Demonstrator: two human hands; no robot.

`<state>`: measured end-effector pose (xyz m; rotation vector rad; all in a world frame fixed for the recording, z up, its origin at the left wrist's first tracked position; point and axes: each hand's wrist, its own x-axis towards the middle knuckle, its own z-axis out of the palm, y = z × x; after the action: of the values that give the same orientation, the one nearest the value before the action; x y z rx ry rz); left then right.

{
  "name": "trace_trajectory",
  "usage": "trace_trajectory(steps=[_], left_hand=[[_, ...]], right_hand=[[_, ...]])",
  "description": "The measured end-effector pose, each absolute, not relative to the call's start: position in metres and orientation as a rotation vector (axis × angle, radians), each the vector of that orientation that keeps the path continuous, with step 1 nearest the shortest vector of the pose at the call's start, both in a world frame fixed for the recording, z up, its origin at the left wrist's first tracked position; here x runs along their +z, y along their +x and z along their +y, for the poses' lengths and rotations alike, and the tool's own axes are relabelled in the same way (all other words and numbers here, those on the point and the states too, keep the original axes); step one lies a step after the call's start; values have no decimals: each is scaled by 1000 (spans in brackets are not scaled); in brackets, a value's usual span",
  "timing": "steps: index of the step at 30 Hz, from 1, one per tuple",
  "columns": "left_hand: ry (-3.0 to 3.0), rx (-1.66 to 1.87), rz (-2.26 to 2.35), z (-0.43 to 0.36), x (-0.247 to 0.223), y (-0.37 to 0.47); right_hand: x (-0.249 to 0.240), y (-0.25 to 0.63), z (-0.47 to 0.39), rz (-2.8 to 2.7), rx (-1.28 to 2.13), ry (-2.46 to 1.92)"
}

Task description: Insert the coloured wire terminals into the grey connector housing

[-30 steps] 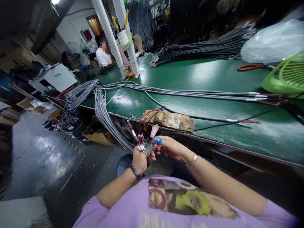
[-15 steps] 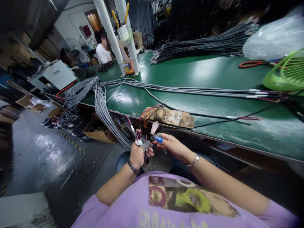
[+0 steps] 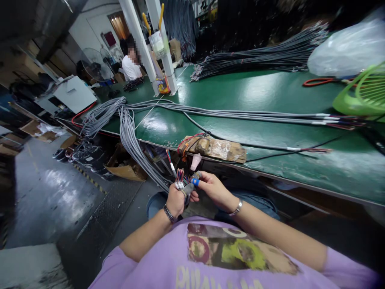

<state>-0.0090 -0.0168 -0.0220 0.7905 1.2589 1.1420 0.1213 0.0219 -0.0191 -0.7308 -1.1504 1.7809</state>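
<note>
My left hand (image 3: 177, 199) is wrapped round a bunch of grey cables (image 3: 150, 170) just below their white end sleeves (image 3: 179, 185). Stripped coloured wires (image 3: 180, 175) fan upward out of the fist, and one cable end leans away to the left. Close beside it, my right hand (image 3: 214, 190) pinches thumb against index finger at the wire tips. Blue tape covers that thumb, and grey covers sit on fingers of both hands. Which wires lie in the right pinch is too small to make out. The cables run from my left hand up over the bench edge.
On the green bench (image 3: 240, 92) lie long grey cables (image 3: 234, 115), a dark cable bundle (image 3: 258, 54) and a wooden block (image 3: 225, 149) at the front edge. A green fan (image 3: 361, 92) and plastic bag (image 3: 349, 50) stand right. A person (image 3: 130, 66) sits beyond white posts (image 3: 164, 48).
My right hand has moved left and slightly down, onto the wire ends. My left hand, with the cable bunch, has shifted a little to the right and down.
</note>
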Motion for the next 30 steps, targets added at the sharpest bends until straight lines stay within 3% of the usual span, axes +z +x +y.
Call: trace_trajectory(steps=[14, 23, 30], left_hand=[[690, 1410, 1247, -21, -5, -4], [693, 1370, 1130, -8, 6, -1], [699, 1353, 1062, 9, 9, 2]], right_hand=[[-34, 126, 40, -406, 1925, -953], [-11, 138, 62, -580, 2141, -731], [-6, 125, 69, -695, 2082, -633]])
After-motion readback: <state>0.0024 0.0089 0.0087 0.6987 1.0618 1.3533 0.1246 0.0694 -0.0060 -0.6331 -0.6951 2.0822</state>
